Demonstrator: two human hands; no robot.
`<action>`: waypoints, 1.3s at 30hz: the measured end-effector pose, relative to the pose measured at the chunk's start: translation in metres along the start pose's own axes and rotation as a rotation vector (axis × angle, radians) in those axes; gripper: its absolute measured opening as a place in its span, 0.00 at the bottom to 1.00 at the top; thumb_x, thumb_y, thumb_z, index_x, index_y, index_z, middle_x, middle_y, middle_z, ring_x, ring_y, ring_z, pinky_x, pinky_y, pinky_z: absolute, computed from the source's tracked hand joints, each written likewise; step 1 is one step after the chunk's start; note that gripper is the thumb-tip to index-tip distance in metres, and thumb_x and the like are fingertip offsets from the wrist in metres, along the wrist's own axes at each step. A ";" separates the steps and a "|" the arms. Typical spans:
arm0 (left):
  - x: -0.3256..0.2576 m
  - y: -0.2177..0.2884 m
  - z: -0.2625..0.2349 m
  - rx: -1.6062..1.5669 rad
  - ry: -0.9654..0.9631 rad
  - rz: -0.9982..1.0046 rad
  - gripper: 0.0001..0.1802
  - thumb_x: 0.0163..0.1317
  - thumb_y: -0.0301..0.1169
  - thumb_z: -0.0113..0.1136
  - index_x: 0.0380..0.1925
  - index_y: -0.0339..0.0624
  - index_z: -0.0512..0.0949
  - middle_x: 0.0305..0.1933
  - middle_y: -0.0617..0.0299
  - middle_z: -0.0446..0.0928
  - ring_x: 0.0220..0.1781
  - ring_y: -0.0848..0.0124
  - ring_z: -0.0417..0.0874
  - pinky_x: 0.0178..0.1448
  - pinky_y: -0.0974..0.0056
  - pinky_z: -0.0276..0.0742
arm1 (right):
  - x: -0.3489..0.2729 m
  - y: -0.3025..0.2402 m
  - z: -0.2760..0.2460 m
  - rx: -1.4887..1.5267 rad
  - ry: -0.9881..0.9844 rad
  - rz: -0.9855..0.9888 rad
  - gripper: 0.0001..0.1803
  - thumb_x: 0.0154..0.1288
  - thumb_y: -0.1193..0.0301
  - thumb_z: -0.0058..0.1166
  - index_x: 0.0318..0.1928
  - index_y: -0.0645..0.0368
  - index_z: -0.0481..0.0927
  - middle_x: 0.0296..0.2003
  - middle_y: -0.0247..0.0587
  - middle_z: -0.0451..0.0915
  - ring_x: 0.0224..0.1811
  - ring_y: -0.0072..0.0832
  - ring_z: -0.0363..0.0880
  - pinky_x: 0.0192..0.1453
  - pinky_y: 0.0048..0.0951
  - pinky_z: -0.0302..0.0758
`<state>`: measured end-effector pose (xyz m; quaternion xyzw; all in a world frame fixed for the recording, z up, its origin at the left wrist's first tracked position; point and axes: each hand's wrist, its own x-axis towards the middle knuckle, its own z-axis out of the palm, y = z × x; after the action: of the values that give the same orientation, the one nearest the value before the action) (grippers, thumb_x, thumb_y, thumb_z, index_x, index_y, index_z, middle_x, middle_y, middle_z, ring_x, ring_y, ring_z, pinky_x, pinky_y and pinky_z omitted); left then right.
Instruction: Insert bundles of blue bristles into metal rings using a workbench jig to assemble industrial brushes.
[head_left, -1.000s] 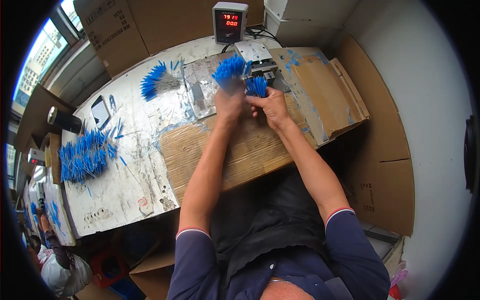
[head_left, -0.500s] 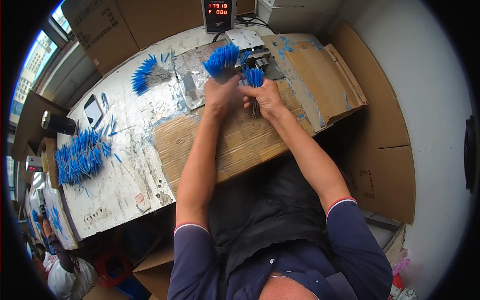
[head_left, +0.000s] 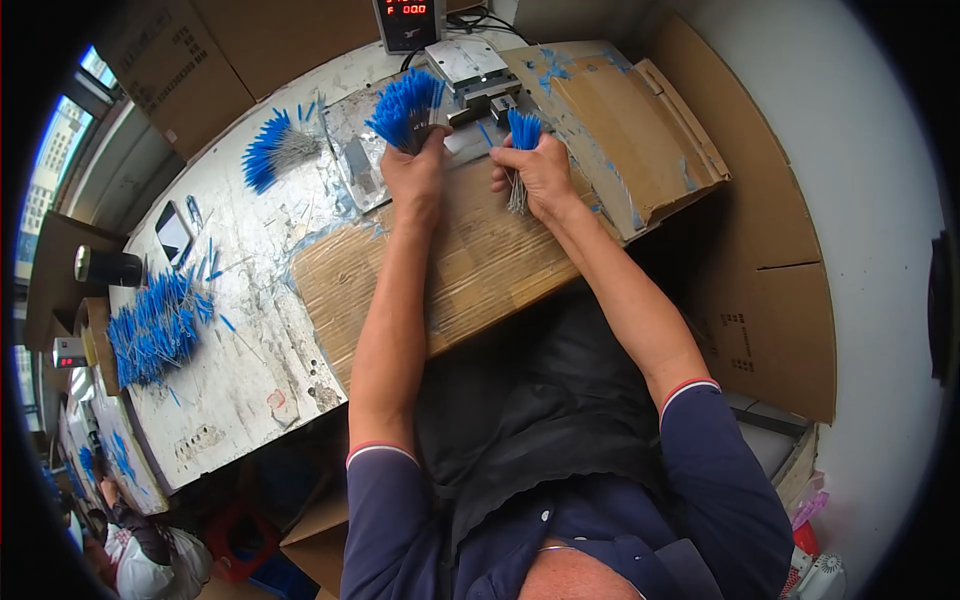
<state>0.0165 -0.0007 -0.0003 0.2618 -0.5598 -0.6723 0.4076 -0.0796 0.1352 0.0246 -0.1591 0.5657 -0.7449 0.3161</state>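
A thick bundle of blue-tipped wires (head_left: 405, 108) stands upright in my left hand (head_left: 413, 180), whose fingers wrap round its lower part. To the right, my right hand (head_left: 540, 178) grips a smaller bundle of blue-tipped wires (head_left: 523, 130); its thin silvery ends hang out below the fingers. The two hands are apart, above the cardboard sheet (head_left: 440, 275) on the bench. Just beyond them sits a metal fixture (head_left: 470, 72). One loose blue piece (head_left: 485, 133) lies between the hands, near the fixture.
A fanned bundle (head_left: 266, 150) and a larger pile of blue-tipped wires (head_left: 155, 330) lie on the white bench (head_left: 240, 400). Near them are a phone (head_left: 174, 234) and a dark cylinder (head_left: 108, 266). A red-digit display box (head_left: 408, 28) stands behind. At lower left works another person (head_left: 150, 555).
My hands were close together and have moved apart, the left one leftward with its bundle, the right one slightly rightward with its own. The whole view has shifted slightly.
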 end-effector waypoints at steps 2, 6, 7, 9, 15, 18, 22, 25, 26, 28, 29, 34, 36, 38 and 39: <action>0.000 0.000 0.000 -0.063 0.065 0.073 0.07 0.66 0.26 0.65 0.41 0.35 0.84 0.30 0.64 0.84 0.29 0.77 0.81 0.35 0.72 0.74 | 0.011 -0.003 -0.006 -0.015 0.045 0.014 0.11 0.57 0.81 0.64 0.36 0.62 0.74 0.23 0.40 0.79 0.19 0.27 0.80 0.19 0.29 0.80; 0.000 -0.002 0.000 -0.087 0.091 0.092 0.08 0.69 0.24 0.61 0.46 0.34 0.81 0.37 0.59 0.85 0.33 0.74 0.84 0.40 0.69 0.79 | 0.029 -0.006 -0.007 -0.061 0.118 0.016 0.10 0.57 0.82 0.62 0.35 0.62 0.73 0.23 0.41 0.79 0.19 0.27 0.80 0.18 0.30 0.80; 0.000 -0.002 -0.002 -0.084 0.090 0.091 0.08 0.69 0.24 0.61 0.46 0.34 0.81 0.37 0.59 0.85 0.33 0.74 0.84 0.40 0.69 0.79 | 0.032 -0.007 -0.004 -0.088 0.124 0.017 0.10 0.57 0.83 0.62 0.34 0.63 0.73 0.23 0.41 0.79 0.19 0.28 0.80 0.18 0.31 0.81; -0.001 -0.004 -0.001 -0.077 0.090 0.088 0.09 0.70 0.24 0.60 0.48 0.34 0.79 0.39 0.58 0.85 0.36 0.72 0.85 0.43 0.67 0.81 | 0.039 -0.007 -0.002 -0.115 0.134 0.016 0.10 0.56 0.83 0.62 0.34 0.63 0.73 0.23 0.42 0.78 0.18 0.28 0.80 0.18 0.31 0.81; 0.000 -0.005 0.002 -0.128 0.153 0.132 0.06 0.71 0.24 0.59 0.45 0.35 0.79 0.36 0.60 0.84 0.37 0.74 0.83 0.44 0.68 0.79 | 0.053 -0.005 0.001 -0.170 0.187 0.022 0.11 0.55 0.85 0.62 0.34 0.66 0.71 0.24 0.43 0.78 0.18 0.30 0.80 0.16 0.33 0.81; 0.001 -0.006 0.000 -0.031 0.185 0.164 0.06 0.72 0.25 0.59 0.44 0.36 0.81 0.38 0.61 0.85 0.39 0.74 0.84 0.46 0.66 0.79 | 0.055 -0.004 0.002 -0.152 0.184 0.027 0.11 0.54 0.85 0.62 0.33 0.65 0.71 0.24 0.43 0.78 0.18 0.30 0.80 0.16 0.32 0.81; -0.002 -0.005 0.001 0.117 0.239 0.291 0.07 0.72 0.26 0.58 0.45 0.37 0.81 0.40 0.60 0.86 0.42 0.71 0.85 0.48 0.63 0.79 | 0.056 -0.006 0.001 -0.144 0.189 0.061 0.08 0.55 0.84 0.62 0.30 0.67 0.74 0.24 0.45 0.79 0.19 0.32 0.82 0.17 0.33 0.82; -0.003 -0.003 -0.001 0.355 0.294 0.377 0.09 0.71 0.26 0.58 0.49 0.39 0.80 0.43 0.53 0.86 0.45 0.62 0.87 0.50 0.60 0.78 | 0.054 -0.005 0.001 -0.042 0.176 0.095 0.06 0.57 0.82 0.62 0.30 0.69 0.76 0.24 0.46 0.80 0.21 0.34 0.84 0.19 0.33 0.83; -0.002 -0.005 -0.002 0.417 0.269 0.364 0.10 0.71 0.26 0.58 0.50 0.40 0.80 0.43 0.55 0.87 0.45 0.64 0.87 0.50 0.61 0.78 | 0.053 -0.004 0.001 0.019 0.182 0.108 0.06 0.59 0.80 0.61 0.31 0.69 0.77 0.24 0.46 0.80 0.21 0.34 0.84 0.20 0.32 0.84; -0.001 -0.011 -0.005 0.480 0.245 0.354 0.11 0.71 0.27 0.58 0.51 0.41 0.80 0.43 0.57 0.87 0.45 0.66 0.87 0.50 0.61 0.79 | 0.047 -0.002 -0.001 0.068 0.140 0.086 0.06 0.60 0.80 0.61 0.32 0.69 0.77 0.25 0.46 0.81 0.21 0.34 0.84 0.21 0.32 0.84; -0.001 -0.013 -0.004 0.605 0.194 0.355 0.11 0.70 0.27 0.59 0.51 0.43 0.80 0.43 0.54 0.86 0.45 0.63 0.87 0.50 0.60 0.79 | 0.044 -0.001 -0.004 0.115 0.103 0.064 0.06 0.60 0.79 0.61 0.34 0.69 0.78 0.25 0.46 0.81 0.21 0.34 0.84 0.22 0.32 0.85; 0.002 -0.014 0.001 0.867 0.050 0.450 0.09 0.66 0.29 0.61 0.45 0.43 0.79 0.39 0.45 0.83 0.43 0.44 0.84 0.47 0.49 0.77 | 0.034 0.003 -0.012 0.177 0.076 0.038 0.07 0.61 0.78 0.63 0.37 0.66 0.78 0.25 0.45 0.81 0.21 0.33 0.84 0.24 0.32 0.86; 0.004 -0.013 0.005 0.853 0.062 0.455 0.07 0.62 0.26 0.60 0.41 0.41 0.78 0.36 0.45 0.82 0.42 0.44 0.83 0.46 0.47 0.75 | 0.033 0.002 -0.013 0.168 0.082 0.036 0.08 0.60 0.78 0.63 0.38 0.66 0.78 0.25 0.44 0.81 0.21 0.32 0.83 0.24 0.31 0.86; 0.004 -0.012 0.007 0.840 0.077 0.458 0.06 0.59 0.23 0.59 0.37 0.40 0.77 0.34 0.46 0.81 0.40 0.45 0.82 0.45 0.45 0.74 | 0.034 0.002 -0.011 0.123 0.129 0.001 0.08 0.60 0.79 0.65 0.37 0.65 0.78 0.25 0.43 0.81 0.20 0.30 0.82 0.23 0.31 0.85; 0.004 -0.012 0.007 0.848 0.080 0.461 0.06 0.58 0.23 0.59 0.37 0.40 0.77 0.34 0.46 0.81 0.40 0.45 0.82 0.45 0.45 0.74 | 0.033 0.002 -0.010 0.123 0.128 0.000 0.08 0.60 0.79 0.65 0.37 0.65 0.78 0.25 0.43 0.81 0.20 0.30 0.82 0.23 0.31 0.85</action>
<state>0.0054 -0.0001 -0.0094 0.2997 -0.8117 -0.2665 0.4246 -0.1098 0.1213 0.0160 -0.0915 0.5380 -0.7867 0.2886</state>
